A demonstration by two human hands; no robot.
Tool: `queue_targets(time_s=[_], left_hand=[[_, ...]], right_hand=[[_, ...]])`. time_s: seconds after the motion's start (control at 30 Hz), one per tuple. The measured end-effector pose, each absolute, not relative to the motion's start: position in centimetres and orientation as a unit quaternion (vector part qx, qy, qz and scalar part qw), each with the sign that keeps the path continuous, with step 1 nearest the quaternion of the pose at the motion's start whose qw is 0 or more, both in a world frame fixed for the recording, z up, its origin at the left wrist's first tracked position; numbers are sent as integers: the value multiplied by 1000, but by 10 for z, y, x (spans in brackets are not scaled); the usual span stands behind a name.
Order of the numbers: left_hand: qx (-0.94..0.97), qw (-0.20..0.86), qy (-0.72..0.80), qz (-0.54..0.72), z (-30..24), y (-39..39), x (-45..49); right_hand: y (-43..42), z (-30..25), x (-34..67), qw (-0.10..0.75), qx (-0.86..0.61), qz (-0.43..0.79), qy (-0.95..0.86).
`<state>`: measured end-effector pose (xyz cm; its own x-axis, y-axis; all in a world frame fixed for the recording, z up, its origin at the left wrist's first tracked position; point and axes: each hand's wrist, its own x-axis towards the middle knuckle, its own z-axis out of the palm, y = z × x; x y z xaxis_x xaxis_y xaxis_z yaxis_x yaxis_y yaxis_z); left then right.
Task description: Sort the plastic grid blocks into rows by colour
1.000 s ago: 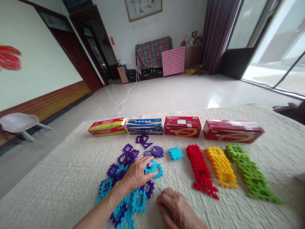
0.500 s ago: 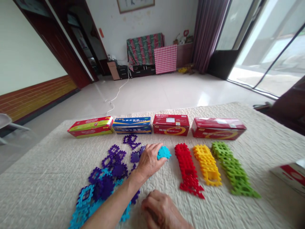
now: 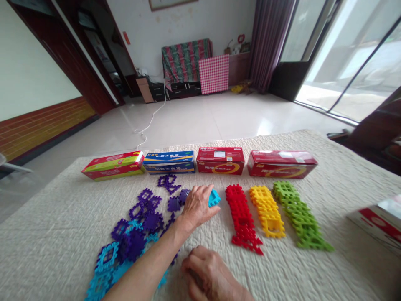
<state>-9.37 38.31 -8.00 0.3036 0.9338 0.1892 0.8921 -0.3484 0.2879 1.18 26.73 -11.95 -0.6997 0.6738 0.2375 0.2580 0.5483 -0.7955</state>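
My left hand reaches over the mat with its fingers curled round a light-blue interlocking plastic building piece. Part of that piece is covered by the fingers. Just left of this hand lie several purple building pieces. Closer to me, my right hand rests low above the mat, fingers curled in; whatever it may hold is hidden. On the right are a red row of pieces, a yellow row and a green row. More light-blue pieces lie in the pile beside my left forearm.
Along the far side of the cream quilted mat stand a red-and-green box, a blue box, a red box and a darker red box. Another box sits at the right edge.
The view has shifted slightly, so everything sits a little further left and up. In my left hand the light-blue piece shows a different face and less of it is visible. My right hand stays curled.
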Motion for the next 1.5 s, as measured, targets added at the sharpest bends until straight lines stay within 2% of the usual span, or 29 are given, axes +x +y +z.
queue_targets(time_s=[0.5, 0.87, 1.1, 1.33, 1.5], left_hand=[[818, 29, 568, 85, -80, 393, -90], [842, 26, 522, 132, -73, 394, -103], [805, -3, 550, 224, -59, 374, -191], [645, -53, 715, 267, -83, 339, -332], [566, -54, 779, 266, -107, 324, -370]], right_hand=[[267, -127, 12, 285, -272, 393, -831], [265, -116, 17, 263, -275, 389, -839], [267, -100, 21, 252, -275, 431, -822], [272, -98, 19, 228, -275, 456, -815], [272, -96, 18, 235, -282, 455, -811]])
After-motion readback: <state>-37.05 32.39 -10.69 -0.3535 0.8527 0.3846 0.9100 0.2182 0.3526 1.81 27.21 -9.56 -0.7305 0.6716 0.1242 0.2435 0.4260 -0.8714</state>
